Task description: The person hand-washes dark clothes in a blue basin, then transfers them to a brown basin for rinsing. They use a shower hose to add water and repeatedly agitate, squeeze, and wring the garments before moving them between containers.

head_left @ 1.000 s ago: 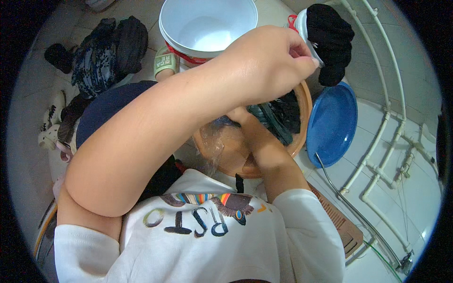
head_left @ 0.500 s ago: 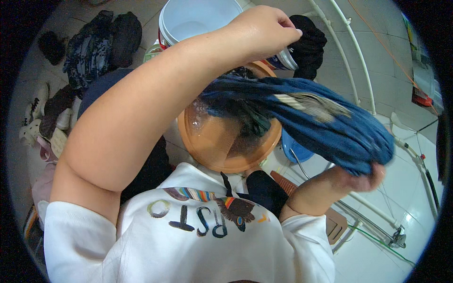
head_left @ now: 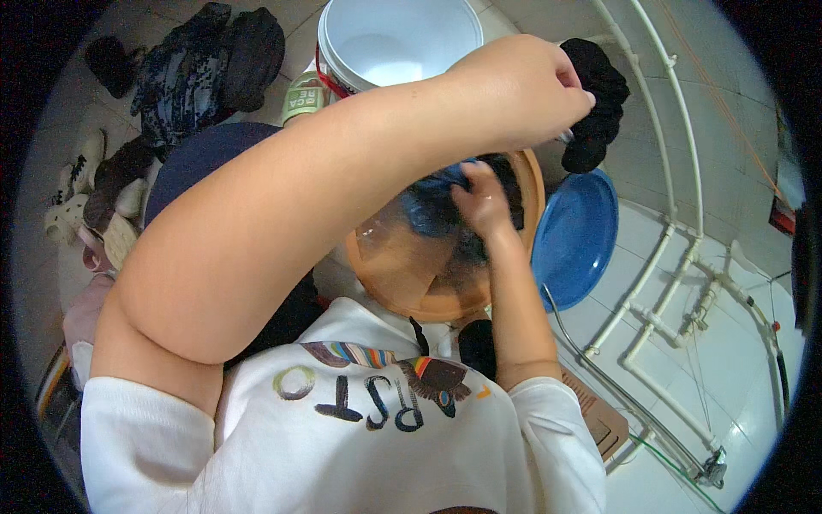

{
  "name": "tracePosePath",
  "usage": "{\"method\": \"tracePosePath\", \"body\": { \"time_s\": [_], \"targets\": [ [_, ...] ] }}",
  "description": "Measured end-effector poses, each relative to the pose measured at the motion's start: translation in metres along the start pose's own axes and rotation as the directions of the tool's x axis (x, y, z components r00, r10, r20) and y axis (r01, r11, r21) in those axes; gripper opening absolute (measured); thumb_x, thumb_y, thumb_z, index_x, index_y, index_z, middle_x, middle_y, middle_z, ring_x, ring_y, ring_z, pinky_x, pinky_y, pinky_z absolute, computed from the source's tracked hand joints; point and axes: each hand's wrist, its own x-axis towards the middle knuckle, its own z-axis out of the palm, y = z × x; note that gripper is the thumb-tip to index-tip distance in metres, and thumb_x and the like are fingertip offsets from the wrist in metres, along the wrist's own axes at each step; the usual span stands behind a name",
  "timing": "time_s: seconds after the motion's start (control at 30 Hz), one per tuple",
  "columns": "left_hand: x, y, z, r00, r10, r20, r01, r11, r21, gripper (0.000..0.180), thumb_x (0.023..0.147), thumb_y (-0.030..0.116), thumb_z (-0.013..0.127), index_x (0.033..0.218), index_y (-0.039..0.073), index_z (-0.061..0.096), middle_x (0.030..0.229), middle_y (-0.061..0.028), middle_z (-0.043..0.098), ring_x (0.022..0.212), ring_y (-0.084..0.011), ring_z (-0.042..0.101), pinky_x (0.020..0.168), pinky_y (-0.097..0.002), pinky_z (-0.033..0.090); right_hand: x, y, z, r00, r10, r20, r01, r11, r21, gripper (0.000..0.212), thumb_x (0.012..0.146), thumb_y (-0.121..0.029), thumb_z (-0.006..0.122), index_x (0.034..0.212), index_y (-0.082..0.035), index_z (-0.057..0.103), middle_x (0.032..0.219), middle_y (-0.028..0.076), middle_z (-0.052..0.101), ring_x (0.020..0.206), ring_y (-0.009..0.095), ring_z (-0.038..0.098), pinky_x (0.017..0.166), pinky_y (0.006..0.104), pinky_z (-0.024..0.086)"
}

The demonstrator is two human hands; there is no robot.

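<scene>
An orange basin point(head_left: 385, 278) with water stands in front of me, partly covered by my left forearm. Wet blue cloth point(head_left: 428, 206) lies bunched in it, beside dark cloth at the basin's right side. My right hand point(head_left: 484, 199) is closed on the blue cloth, its thumb at the top. Raised over the basin's far side, my left hand point(head_left: 531, 92) has curled fingers, close in the picture to a black bundled cloth point(head_left: 595, 107). What those fingers hold, if anything, is hidden.
Behind my left forearm stands a white bucket point(head_left: 402, 38), with a green-labelled container point(head_left: 304, 96) beside it. A blue basin point(head_left: 578, 236) leans at the right, near white pipes point(head_left: 659, 128) and a metal hose point(head_left: 634, 385). Dark clothes point(head_left: 201, 77) and shoes point(head_left: 73, 214) lie at the left.
My right hand has swung left and down from the right, bringing the stretched blue cloth into the orange basin. The blue basin is now uncovered. My left hand stays raised with curled fingers.
</scene>
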Motion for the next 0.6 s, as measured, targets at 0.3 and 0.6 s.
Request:
{"method": "tracePosePath", "body": {
  "time_s": [0.3, 0.6],
  "targets": [
    [-0.004, -0.018, 0.015, 0.984, -0.094, 0.149, 0.111, 0.987, -0.114, 0.024, 0.083, 0.020, 0.055, 0.092, -0.002, 0.058, 0.079, -0.0038, 0.060, 0.071, -0.0088, 0.054, 0.064, -0.0232, 0.045, 0.031, 0.089, 0.189, 0.971, 0.080, 0.227, 0.023, 0.907, -0.420, 0.077, 0.063, -0.033, 0.071, 0.128, -0.011, 0.035, 0.131, 0.023, 0.025, 0.120, 0.042, 0.026, 0.086, 0.0546, 0.036],
    [-0.004, -0.021, 0.022, 0.993, -0.072, 0.096, 0.086, 0.984, -0.154, 0.024, 0.079, 0.021, 0.056, 0.084, -0.002, 0.061, 0.078, -0.0132, 0.061, 0.073, -0.0223, 0.058, 0.069, -0.0304, 0.046, 0.066, 0.103, 0.160, 0.916, 0.397, 0.059, -0.359, 0.876, -0.323, 0.060, 0.062, -0.025, 0.071, 0.113, -0.005, 0.047, 0.108, 0.018, 0.047, 0.101, 0.033, 0.046, 0.082, 0.0423, 0.041]
  ]
}}
